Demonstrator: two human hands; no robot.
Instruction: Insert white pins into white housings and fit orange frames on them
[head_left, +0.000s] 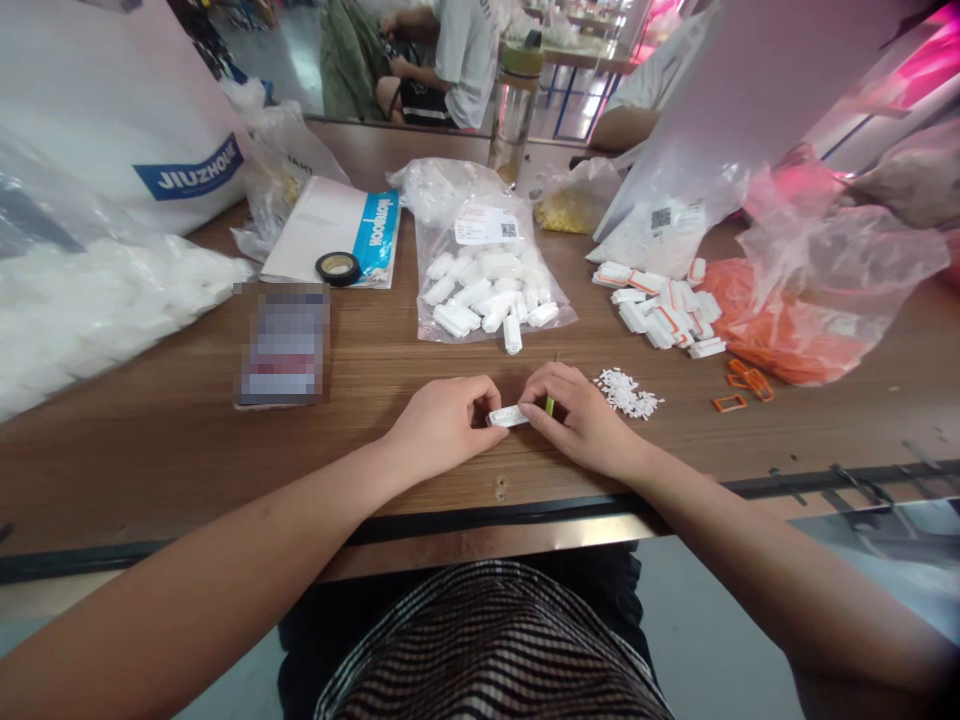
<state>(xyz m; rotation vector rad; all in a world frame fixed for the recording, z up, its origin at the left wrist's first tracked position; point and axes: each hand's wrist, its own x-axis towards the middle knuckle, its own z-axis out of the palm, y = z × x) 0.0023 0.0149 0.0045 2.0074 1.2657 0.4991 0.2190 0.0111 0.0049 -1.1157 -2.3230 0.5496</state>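
Table (187, 440): wood-grain top, brown, matt, smooth, dark strip along the near edge. White part (508, 416) pinched between left hand (442, 425) and right hand (581, 420): plastic, smooth, faint sheen. At 12 o'clock, bag (487, 270): clear thin plastic film, glossy, crinkled, paper label stuck on. At 2 o'clock, orange rings (742, 385): rubbery-looking, matt. At 11 o'clock, tape roll (338, 268): black, glossy. Bottle (516, 100) at 12: clear, shiny.

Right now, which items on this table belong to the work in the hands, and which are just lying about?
In use: white plastic part pinched by left hand and right hand; small white pieces; open bag of white parts; orange-trimmed parts; orange rings.

Lying about: tape roll; booklet; bottle.
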